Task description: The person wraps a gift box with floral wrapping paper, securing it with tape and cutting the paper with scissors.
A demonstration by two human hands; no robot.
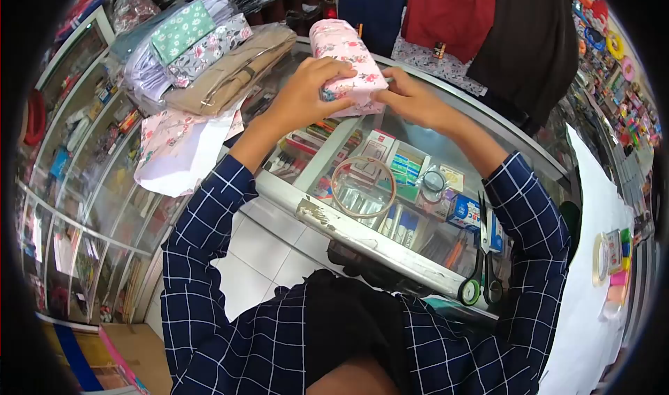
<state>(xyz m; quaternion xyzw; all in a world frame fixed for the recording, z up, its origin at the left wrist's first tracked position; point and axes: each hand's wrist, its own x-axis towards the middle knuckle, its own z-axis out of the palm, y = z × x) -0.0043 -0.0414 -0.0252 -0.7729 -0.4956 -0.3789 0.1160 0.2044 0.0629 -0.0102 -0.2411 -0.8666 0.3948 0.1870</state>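
A package wrapped in pink floral paper stands tilted on the glass counter. My left hand is closed around its near left side, the thumb low and the fingers over the top. My right hand pinches the paper at the package's near right corner; some of its fingertips are hidden behind the package. Closer to me, a large roll of clear tape lies flat on the glass. Black-handled scissors rest by the counter's front edge, under my right forearm.
Left of my hands are folded clothes in plastic and a loose sheet of floral paper. Dark and red garments hang over the far edge. Boxes and pens show inside the counter. White paper lies at right.
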